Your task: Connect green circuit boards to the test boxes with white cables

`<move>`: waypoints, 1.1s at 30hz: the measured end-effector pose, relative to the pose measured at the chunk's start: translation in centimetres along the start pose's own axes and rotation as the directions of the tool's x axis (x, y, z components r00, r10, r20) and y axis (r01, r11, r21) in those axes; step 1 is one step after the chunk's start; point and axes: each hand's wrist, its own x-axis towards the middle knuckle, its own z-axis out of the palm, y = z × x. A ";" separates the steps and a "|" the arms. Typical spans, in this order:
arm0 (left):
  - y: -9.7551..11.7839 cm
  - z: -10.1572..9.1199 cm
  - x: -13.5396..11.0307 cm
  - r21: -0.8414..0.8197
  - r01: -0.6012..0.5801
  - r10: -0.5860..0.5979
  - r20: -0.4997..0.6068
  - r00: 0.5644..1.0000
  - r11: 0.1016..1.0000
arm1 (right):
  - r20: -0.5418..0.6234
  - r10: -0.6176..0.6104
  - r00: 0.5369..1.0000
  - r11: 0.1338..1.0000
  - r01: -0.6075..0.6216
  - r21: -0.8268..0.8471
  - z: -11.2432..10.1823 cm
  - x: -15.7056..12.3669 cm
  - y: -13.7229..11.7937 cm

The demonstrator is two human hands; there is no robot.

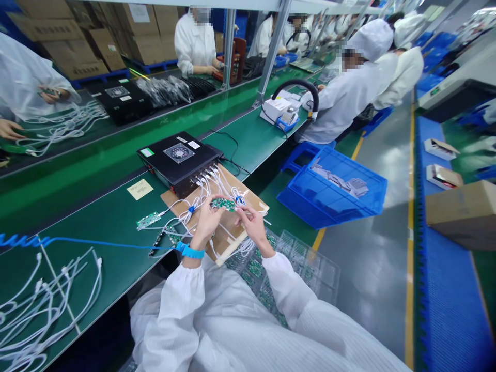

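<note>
My left hand (206, 223), a blue wrist strap (190, 251) on its wrist, is closed around one end of a small green circuit board (222, 203). At the board's right end my right hand (252, 225) is closed in a pinch on what looks like a white cable plug, mostly hidden by the fingers. Both hands are above a brown board (228, 227) crossed by white cables (201, 192), some bundled with blue ties. The cables run to a black box with a fan grille (179, 153). Left of my hands lie other circuit boards (149, 221).
Loose white cables (50, 294) lie on the green bench at the left, near a yellow note (140, 189). Clear trays of circuit boards (287, 258) sit by my lap. A blue bin (302, 199) stands on the floor at right. Several co-workers in white sit nearby.
</note>
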 end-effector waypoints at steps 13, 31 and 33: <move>-0.3 -0.3 0.1 0.090 -0.048 0.053 -0.058 0.997 0.995 | -0.007 0.003 1.000 0.999 -0.003 -0.039 0.2 -0.1 0.0; -1.6 -0.4 0.4 0.125 -0.001 0.002 -0.009 1.000 0.992 | -0.015 0.023 1.000 0.998 -0.024 -0.060 0.3 -0.1 0.0; -1.5 -0.3 0.3 0.092 -0.015 0.016 -0.002 1.000 0.996 | -0.027 0.037 0.999 0.997 -0.039 -0.071 0.5 -0.1 0.0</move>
